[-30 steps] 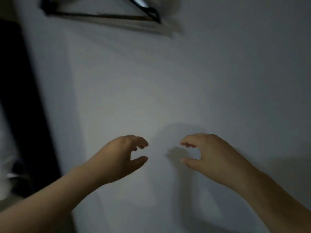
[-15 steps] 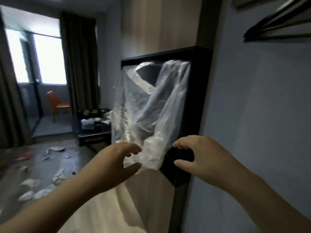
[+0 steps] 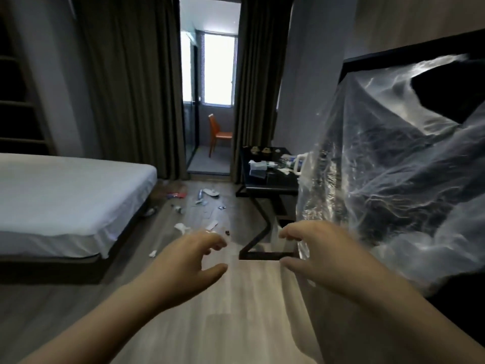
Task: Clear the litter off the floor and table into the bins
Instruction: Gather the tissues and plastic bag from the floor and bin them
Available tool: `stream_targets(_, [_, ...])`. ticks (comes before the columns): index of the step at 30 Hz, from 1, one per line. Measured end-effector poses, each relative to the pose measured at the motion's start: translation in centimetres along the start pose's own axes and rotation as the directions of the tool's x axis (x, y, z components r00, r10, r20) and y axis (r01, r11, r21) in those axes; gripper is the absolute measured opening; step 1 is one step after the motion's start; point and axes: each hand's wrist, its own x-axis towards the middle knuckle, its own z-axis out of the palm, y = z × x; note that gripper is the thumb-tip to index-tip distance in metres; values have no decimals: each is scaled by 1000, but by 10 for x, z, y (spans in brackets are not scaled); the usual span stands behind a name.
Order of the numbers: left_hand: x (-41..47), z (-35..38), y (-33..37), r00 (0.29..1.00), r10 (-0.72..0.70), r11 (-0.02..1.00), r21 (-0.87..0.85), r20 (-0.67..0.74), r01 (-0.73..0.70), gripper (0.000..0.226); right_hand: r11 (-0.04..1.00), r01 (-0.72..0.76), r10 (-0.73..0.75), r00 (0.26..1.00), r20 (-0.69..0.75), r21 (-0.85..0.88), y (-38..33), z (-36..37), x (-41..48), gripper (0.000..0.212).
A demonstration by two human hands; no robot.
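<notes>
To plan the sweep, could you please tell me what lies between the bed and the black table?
The head view shows wooden floor strewn with litter between the bed and the black table: white scraps, a red wrapper, small dark bits.

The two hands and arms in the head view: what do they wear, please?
Nothing visible. The left hand and right hand are bare, without gloves, rings or watch, and the left forearm and right forearm are uncovered; no sleeve comes into the picture.
</notes>
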Motion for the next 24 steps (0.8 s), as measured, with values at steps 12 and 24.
stream_targets(12, [133, -1, -133, 972, -236, 966, 103, -19, 237, 38, 983, 127, -135, 989, 53, 131, 42, 71, 219, 44])
stream_targets(24, [235, -7, -303, 936, -353, 934, 53, -3, 352, 38, 976, 141, -166, 975, 146, 168, 22, 153, 416, 36])
